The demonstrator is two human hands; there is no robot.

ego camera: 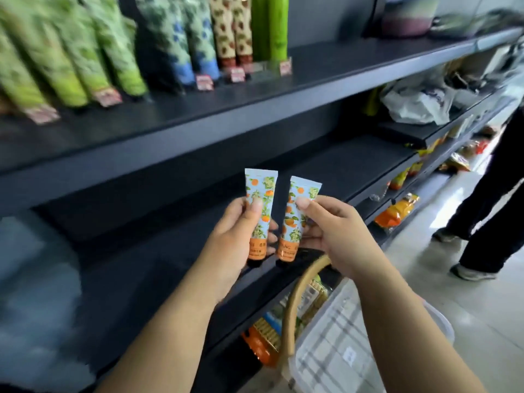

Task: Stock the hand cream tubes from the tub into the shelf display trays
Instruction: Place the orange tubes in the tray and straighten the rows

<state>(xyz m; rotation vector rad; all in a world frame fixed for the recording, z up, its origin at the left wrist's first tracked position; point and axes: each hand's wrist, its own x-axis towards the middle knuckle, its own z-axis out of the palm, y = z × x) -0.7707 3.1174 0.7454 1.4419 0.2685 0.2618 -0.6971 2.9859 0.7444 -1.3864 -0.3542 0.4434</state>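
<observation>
Two orange-print tubes held up before the dark middle shelf (326, 165).

Left hand (235, 239) gripping the left tube (259, 205), thumb across its front; right hand (337, 236) pinching the right tube (296, 219), caps down, side by side, just apart. Below the right wrist, a clear tub (368, 350) with a tan handle (295, 302). Up on the top shelf (354, 61), blurred rows of green, blue and cream tubes (175, 43).
</observation>
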